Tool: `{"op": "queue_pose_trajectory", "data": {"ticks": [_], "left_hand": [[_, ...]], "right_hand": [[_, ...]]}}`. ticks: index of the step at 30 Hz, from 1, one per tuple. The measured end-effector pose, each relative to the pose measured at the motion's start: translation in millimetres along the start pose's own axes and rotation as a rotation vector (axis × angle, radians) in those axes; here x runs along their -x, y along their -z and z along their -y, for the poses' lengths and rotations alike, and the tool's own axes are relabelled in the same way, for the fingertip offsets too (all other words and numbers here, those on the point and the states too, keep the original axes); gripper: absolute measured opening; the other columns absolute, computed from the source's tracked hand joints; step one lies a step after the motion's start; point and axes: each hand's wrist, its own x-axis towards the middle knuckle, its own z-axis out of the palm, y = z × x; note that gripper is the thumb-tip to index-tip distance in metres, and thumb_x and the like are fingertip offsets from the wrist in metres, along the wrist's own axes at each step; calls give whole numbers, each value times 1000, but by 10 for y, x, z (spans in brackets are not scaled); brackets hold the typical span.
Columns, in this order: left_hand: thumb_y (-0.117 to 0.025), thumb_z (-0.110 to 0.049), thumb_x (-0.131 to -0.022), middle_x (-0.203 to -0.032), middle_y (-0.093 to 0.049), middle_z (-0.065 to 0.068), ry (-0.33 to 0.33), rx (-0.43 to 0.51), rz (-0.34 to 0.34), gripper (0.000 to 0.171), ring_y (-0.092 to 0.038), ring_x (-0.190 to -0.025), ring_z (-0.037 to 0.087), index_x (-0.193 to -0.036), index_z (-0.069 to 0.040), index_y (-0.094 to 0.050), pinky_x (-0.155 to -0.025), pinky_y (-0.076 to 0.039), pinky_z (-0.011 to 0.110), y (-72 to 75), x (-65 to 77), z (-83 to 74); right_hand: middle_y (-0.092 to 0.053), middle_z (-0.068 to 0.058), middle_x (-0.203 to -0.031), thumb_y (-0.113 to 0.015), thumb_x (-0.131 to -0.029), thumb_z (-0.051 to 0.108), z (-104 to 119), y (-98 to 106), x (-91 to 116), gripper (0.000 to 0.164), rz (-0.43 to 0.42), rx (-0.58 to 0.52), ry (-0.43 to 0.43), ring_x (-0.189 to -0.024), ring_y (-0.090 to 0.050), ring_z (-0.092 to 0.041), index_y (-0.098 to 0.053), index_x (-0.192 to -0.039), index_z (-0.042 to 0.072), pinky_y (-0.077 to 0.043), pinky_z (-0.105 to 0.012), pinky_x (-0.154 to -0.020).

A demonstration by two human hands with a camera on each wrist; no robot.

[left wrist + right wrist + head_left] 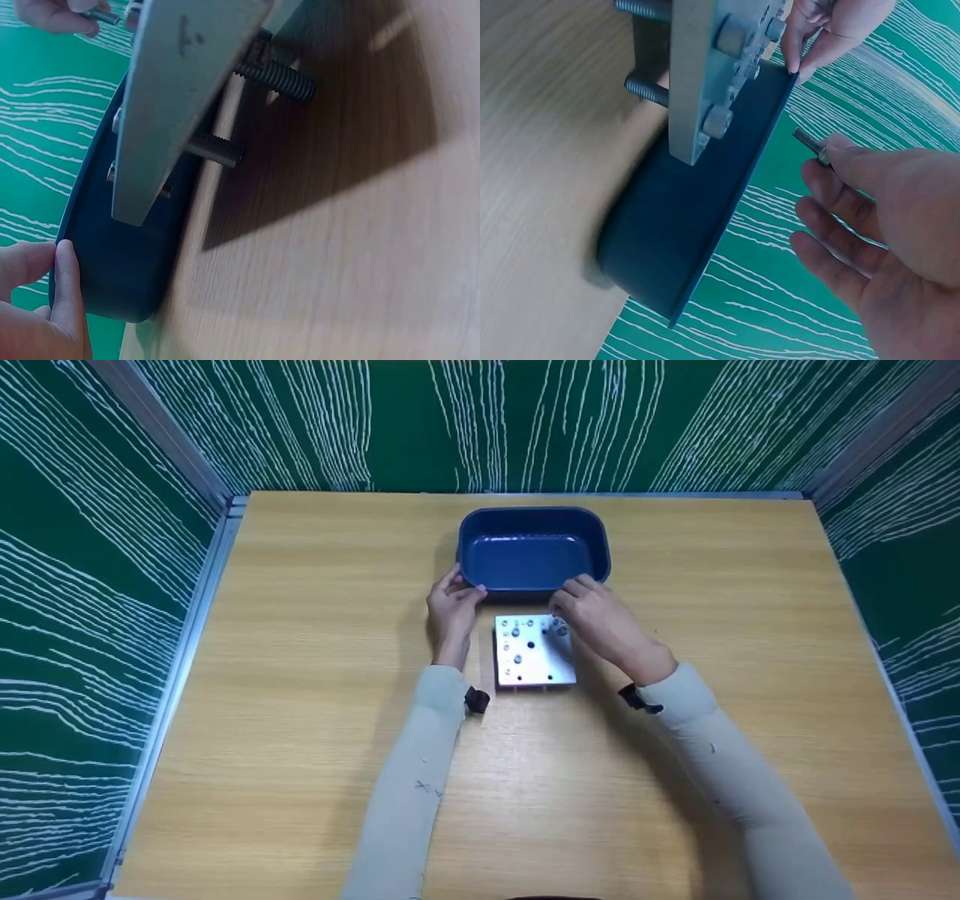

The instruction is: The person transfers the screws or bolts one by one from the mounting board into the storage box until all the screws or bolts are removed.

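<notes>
My left hand (452,616) pinches the near left corner of a deep blue plastic bin (534,511), thumb and finger on either side of its rim in the left wrist view. My right hand (606,624) pinches a small metal bolt (811,145) between thumb and forefinger, its threaded end pointing away from the fingertips. It hovers over the far right corner of a square metal plate (536,666). Several bolts sit in the plate, heads up, and some holes are bare. Below the plate, threaded shanks (281,79) stick out towards the table.
The bin stands on a wooden table (315,720), just beyond the plate. Green panels with white streaks (510,427) enclose the back and both sides, set in metal framing (187,622). Each wrist carries a small black camera (476,700).
</notes>
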Motion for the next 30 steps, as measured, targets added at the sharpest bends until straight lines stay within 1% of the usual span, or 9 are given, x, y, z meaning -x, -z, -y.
{"op": "queue_pose_trajectory", "data": {"ticks": [6,13,16,19,23,30], "left_hand": [[-80,0,-90,-136,-63,16,-6,-24,11,62,-69,-103,17,-148,-10,-61,-85,-62,26,7,-3,-9],[-81,-4,-90,-130,-66,9,25,-59,-1,62,-70,-100,16,-148,-14,-62,-87,-63,30,10,-3,-19],[-82,-4,-90,-127,-66,6,26,-66,-3,61,-70,-101,16,-147,-15,-62,-86,-62,28,11,-2,-18],[-81,-2,-89,-127,-66,7,19,-44,-1,61,-70,-102,16,-147,-13,-62,-86,-62,26,8,-3,-17],[-81,-1,-88,-127,-66,9,12,-19,-1,62,-70,-102,17,-146,-12,-62,-86,-63,26,7,1,-17],[-81,-3,-89,-124,-65,4,11,-34,1,61,-70,-103,16,-146,-13,-63,-87,-62,26,12,8,-22]], "right_hand": [[-75,-19,-109,-73,-96,-5,-42,49,-20,16,0,4,-7,-102,-66,-34,-75,-111,-2,-60,-45,-90],[-75,-20,-109,-74,-98,2,-92,76,-65,16,-17,67,-7,-103,-67,-36,-75,-113,-1,-60,-46,-89],[-75,-20,-110,-73,-99,5,-109,87,-89,16,-15,79,-14,-103,-67,-36,-75,-114,-1,-60,-45,-88],[-75,-20,-109,-73,-100,6,-138,99,-112,15,-16,89,-16,-103,-67,-36,-75,-113,-1,-61,-46,-88],[-75,-21,-107,-74,-99,5,-197,117,-156,14,-27,84,-18,-101,-67,-37,-75,-111,-2,-61,-46,-89],[-74,-22,-107,-71,-100,3,-335,132,-259,14,-55,29,-50,-98,-67,-37,-74,-112,-4,-62,-47,-88]]}}
